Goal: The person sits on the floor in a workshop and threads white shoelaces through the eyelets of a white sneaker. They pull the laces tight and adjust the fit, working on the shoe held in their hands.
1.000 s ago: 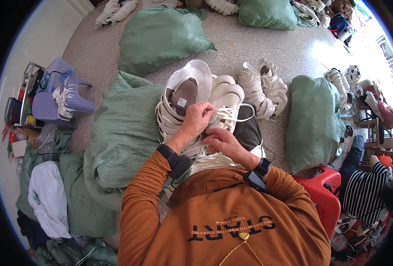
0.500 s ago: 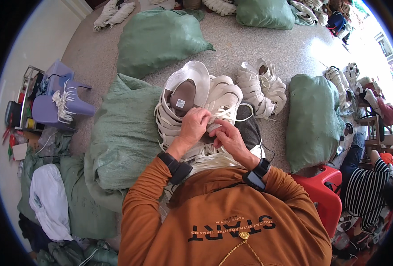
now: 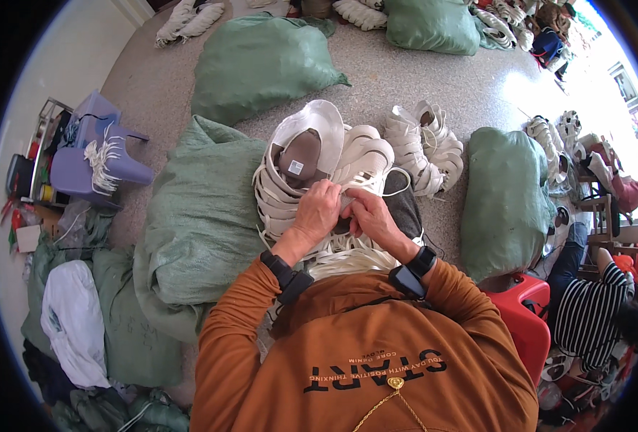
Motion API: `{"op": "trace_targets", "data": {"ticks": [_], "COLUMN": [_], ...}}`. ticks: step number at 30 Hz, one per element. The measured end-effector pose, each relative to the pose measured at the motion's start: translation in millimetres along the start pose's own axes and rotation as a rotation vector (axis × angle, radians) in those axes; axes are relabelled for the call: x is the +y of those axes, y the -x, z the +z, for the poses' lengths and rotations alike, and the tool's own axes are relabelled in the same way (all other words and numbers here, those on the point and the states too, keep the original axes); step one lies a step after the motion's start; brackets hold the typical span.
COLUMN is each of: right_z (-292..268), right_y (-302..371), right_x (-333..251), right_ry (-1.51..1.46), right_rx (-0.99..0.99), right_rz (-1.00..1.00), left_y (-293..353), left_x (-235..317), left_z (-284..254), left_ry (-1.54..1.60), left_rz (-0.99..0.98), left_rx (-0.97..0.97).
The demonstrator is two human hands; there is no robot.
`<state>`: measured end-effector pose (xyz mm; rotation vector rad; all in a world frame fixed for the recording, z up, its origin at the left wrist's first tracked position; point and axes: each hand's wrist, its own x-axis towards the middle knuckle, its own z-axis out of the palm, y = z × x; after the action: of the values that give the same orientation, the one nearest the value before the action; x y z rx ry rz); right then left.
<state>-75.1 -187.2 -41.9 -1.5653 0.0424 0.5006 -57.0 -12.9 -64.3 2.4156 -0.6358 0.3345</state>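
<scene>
White laces (image 3: 362, 180) cross the off-white shoe (image 3: 364, 154) in front of you, toe pointing away, just right of a strappy shoe stack (image 3: 270, 196). Your left hand (image 3: 320, 207) has its grip pinching the laces; your right hand (image 3: 374, 219) curls just beside it, though you cannot tell whether that grip holds anything. Left of the stack lies a green sack (image 3: 200, 216).

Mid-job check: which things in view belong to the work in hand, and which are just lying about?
In the work: left hand; right hand; pale shoe; its white laces.
Apparently lying about: purple stool; red stool; far green sack.
</scene>
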Motion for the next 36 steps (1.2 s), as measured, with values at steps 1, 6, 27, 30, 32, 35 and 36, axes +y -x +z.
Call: {"op": "trace_targets", "data": {"ticks": [1, 6, 27, 30, 32, 35, 36], "right_z": [1, 10, -183, -116, -91, -66, -60], "right_y": [-3, -18, 117, 71, 44, 33, 35], "right_x": [-2, -2, 100, 36, 30, 23, 20], "right_ry": [0.028, 0.083, 1.268, 0.959, 0.771, 0.727, 0.675], "right_rx": [0.009, 0.107, 0.279, 0.389, 0.28, 0.105, 0.065], "right_rz": [-0.001, 0.039, -0.08, -0.495, -0.539, -0.334, -0.365], "left_y": [-1, -2, -9, -11, -15, -12, -8], "left_x": [-1, 2, 4, 10, 18, 29, 31], "left_z": [2, -2, -11, -15, -16, -16, -16], "left_ry": [0.004, 0.095, 0.187, 0.13, 0.056, -0.036, -0.045], "left_rz": [-0.015, -0.082, -0.201, -0.169, -0.071, 0.096, 0.124], "left_rx": [0.01, 0.021, -0.052, -0.075, -0.019, 0.063, 0.025]}}
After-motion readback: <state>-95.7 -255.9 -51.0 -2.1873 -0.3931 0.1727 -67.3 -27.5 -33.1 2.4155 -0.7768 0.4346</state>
